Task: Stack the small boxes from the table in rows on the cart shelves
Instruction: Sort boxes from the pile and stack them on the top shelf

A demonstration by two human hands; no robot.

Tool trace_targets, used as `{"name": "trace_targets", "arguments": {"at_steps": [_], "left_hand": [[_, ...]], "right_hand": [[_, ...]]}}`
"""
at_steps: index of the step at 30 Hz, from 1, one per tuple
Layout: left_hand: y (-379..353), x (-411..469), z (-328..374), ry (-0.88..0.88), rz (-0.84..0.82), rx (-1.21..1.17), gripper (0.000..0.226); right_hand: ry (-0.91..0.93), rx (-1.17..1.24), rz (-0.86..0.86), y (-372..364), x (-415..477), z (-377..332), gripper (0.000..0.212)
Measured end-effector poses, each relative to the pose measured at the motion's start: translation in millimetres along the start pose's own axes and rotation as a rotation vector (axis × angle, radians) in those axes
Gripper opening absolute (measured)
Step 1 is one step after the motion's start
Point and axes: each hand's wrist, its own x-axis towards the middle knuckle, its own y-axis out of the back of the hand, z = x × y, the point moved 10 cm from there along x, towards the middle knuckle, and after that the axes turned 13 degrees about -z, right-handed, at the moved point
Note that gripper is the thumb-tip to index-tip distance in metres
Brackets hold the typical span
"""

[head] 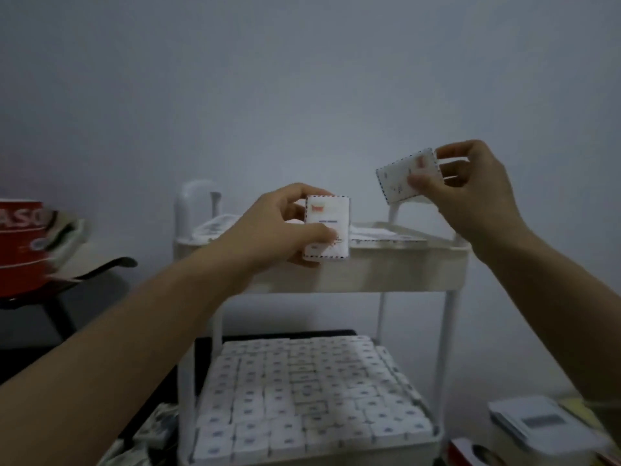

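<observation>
White boxes pinched, left hand [285,223] upright, right hand [470,193] tilted.

top shelf [386,270]: open from above | handle [196,196]: blocks back-left corner | lower shelf [336,456]: packed with boxes [302,391]

Only bit I can actually read is "ASO" in white letters on the red box [20,243] at far left. Print on the small boxes [327,228] is way too blurry.

Left hand [275,223] pinches upright box [327,228]; right hand [470,193] pinches tilted box [408,174] above cart [369,270]
</observation>
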Motion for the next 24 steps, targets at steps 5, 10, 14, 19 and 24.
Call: {"name": "trace_targets", "arguments": {"at_steps": [5, 10, 14, 19, 24], "left_hand": [[1, 58, 24, 0.034, 0.039, 0.037, 0.031], [11, 110, 37, 0.081, 0.052, 0.279, 0.032], [25, 145, 31, 0.13, 0.08, 0.263, 0.034], [32, 178, 10, 0.184, 0.082, 0.309, 0.019], [26, 205, -7, 0.21, -0.015, 0.418, 0.016]], "right_hand": [[-0.043, -0.358, -0.164, -3, 47, 27, 0.028], [-0.007, -0.603, -0.355, -38, 77, 35, 0.026], [0.153, -0.922, -0.337, -72, 82, 29, 0.023], [0.018, -0.652, -0.632, -104, 81, 63, 0.026], [0.053, -0.529, -0.74, -116, 74, 73, 0.023]]}}
